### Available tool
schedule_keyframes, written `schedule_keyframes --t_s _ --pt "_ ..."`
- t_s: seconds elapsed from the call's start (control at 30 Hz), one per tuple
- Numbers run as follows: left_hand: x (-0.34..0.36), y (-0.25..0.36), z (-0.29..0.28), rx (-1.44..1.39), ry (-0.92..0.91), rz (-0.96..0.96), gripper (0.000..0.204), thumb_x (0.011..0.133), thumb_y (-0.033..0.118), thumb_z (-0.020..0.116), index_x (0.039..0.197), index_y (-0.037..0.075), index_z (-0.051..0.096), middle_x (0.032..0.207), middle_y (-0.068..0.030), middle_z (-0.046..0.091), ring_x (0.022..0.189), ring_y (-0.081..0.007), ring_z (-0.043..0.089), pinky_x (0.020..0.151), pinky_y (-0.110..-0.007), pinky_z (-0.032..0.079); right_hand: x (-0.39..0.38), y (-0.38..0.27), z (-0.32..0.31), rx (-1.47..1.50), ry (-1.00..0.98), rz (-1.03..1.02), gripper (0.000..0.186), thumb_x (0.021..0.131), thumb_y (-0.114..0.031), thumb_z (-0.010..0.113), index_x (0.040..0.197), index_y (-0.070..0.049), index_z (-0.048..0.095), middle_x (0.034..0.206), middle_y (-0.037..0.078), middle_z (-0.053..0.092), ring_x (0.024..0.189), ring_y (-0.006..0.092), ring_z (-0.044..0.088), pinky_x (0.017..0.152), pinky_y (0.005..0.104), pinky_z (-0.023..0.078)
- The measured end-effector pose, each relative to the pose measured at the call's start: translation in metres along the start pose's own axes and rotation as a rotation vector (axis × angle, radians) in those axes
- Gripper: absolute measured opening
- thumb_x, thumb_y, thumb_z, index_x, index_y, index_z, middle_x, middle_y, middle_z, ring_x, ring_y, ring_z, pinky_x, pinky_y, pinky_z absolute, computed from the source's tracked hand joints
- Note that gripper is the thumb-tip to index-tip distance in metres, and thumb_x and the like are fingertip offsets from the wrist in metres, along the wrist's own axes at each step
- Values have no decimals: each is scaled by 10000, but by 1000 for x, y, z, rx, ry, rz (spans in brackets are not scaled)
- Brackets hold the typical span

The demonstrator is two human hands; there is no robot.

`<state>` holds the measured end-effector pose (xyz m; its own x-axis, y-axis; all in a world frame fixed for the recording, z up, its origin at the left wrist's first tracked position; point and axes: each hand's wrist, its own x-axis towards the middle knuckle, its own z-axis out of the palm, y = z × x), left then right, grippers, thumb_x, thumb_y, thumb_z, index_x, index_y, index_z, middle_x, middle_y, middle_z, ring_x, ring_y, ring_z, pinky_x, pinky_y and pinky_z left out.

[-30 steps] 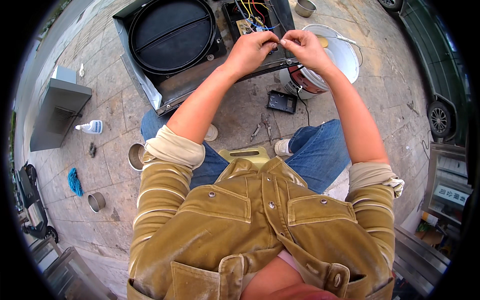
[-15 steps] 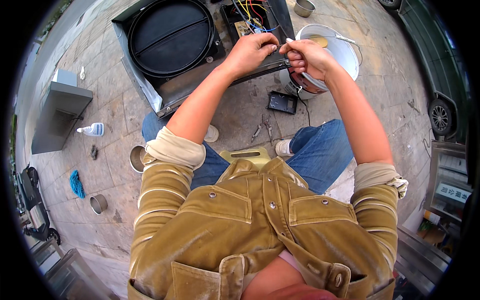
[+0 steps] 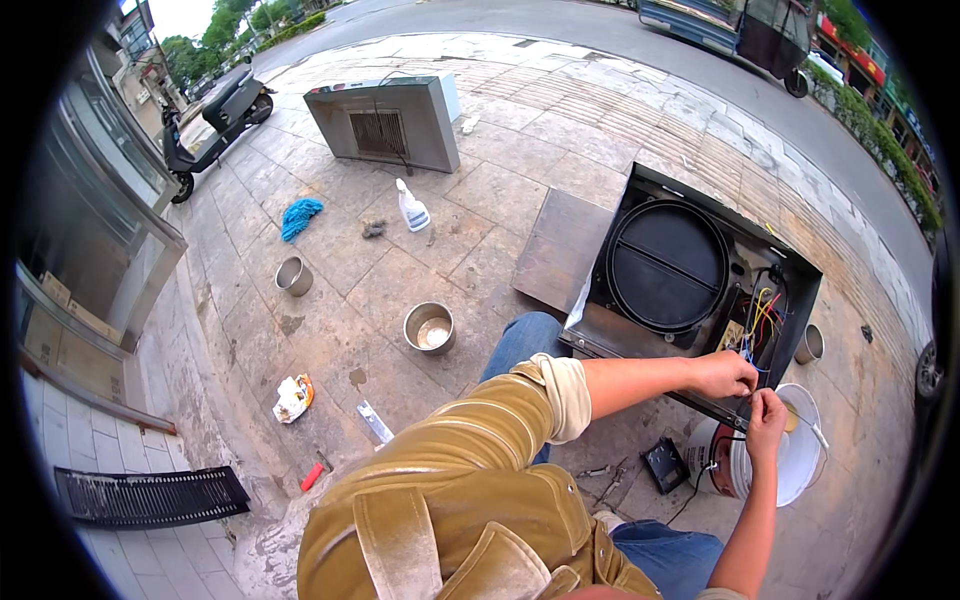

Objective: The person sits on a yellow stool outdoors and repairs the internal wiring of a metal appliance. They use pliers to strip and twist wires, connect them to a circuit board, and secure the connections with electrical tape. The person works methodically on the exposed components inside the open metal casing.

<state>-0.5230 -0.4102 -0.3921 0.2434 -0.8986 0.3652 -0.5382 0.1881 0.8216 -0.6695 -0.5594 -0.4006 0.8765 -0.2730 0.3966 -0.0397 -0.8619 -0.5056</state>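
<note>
From the middle of the view, a dark scooter [image 3: 222,118] stands at ten o'clock, a bunched blue cloth [image 3: 300,218] nearer in. A white spray bottle [image 3: 413,209] is at eleven, a blue cargo vehicle [image 3: 690,20] between one and two, a slotted black grate [image 3: 150,497] at eight.

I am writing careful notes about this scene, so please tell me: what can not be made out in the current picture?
All in the head view:
- Whatever is between the fingertips of the left hand and right hand: too small to tell.
- Part of the white bucket: hidden by the right forearm.
- The right sleeve: cut off by the lower edge.
</note>
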Motion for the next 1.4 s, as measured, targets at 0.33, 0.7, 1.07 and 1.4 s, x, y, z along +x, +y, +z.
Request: schedule_keyframes --t_s 0.33,0.7,1.07,1.4 --pt "9 -24 15 -88 10 5 123 787 79 647 880 5 677 734 -75 682 691 -167 641 659 -322 492 0 28 0 140 -19 -49 157 962 -124 551 843 -26 579 663 -63 429 613 39 404 536 240 318" --pt "14 -25 19 -95 -1 -6 106 781 76 643 856 12 681 722 -66 680 671 -157 637 636 -315 492 -1 40 -1 170 10 -41 110 939 -86 548 861 -12 574 687 -37 483 646 60 435 564 238 338" --pt "10 -11 11 -104 -25 -36 131 788 86 655 888 4 672 769 -80 689 721 -172 644 679 -325 496 -3 27 9 29 159 -185 259 979 -183 520 772 -27 533 618 -3 460 565 100 415 524 270 333" --pt "-2 8 9 68 1 -11 148 790 91 653 922 30 677 784 -112 687 745 -231 657 706 -353 497 0 29 7 608 -177 533 302 970 -273 540 709 -133 484 508 -84 314 372 35 268 352 207 199"
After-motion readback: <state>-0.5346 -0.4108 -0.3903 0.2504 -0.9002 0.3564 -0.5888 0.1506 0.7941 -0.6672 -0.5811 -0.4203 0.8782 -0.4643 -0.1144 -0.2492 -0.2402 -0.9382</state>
